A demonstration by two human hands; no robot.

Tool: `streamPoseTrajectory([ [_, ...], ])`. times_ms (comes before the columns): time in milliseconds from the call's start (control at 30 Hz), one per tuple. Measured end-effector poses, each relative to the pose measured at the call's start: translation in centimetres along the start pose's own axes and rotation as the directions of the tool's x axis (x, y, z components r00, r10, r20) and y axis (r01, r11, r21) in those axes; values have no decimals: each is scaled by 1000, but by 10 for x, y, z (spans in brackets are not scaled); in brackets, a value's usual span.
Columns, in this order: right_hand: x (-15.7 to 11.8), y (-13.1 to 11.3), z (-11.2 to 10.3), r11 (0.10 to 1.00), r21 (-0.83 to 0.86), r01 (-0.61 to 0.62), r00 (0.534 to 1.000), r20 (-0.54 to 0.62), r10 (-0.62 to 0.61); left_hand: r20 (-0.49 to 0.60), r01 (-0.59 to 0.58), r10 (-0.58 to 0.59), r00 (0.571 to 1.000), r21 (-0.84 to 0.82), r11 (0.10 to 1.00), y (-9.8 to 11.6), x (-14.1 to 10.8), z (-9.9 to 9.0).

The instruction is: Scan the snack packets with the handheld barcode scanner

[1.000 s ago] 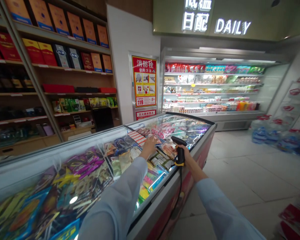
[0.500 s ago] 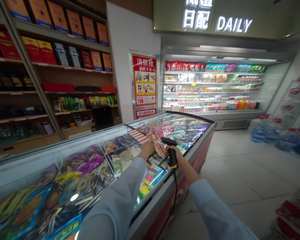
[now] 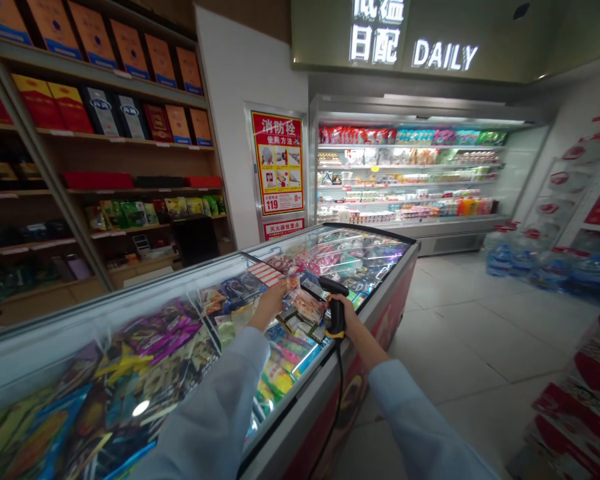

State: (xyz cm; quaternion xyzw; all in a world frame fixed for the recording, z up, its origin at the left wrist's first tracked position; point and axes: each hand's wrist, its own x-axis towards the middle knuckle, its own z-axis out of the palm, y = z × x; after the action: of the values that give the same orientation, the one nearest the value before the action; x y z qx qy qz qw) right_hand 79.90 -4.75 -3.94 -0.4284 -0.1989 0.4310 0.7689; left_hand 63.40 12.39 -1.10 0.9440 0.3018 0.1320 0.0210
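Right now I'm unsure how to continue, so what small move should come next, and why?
Probably ease the black scanner slightly toward the pinkish package: the right hand grips the scanner close beside it, and the left hand is at the package's other side.

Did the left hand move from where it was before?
Yes. The left hand moved left and a bit nearer the person, compared with the red-and-white stripes. It was by their right end; now it's just below them.
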Motion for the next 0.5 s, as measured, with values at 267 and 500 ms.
streamPoseTrajectory([
  [267, -20, 18, 24, 995, 34, -96, 995, -5, 96, 68, 42, -51, 996, 137, 990, -27, -71, -31],
  [500, -40, 31, 49, 990, 36, -137, 991, -11, 137, 58, 99, -105, 993, 103, 990, -52, -114, -42],
])
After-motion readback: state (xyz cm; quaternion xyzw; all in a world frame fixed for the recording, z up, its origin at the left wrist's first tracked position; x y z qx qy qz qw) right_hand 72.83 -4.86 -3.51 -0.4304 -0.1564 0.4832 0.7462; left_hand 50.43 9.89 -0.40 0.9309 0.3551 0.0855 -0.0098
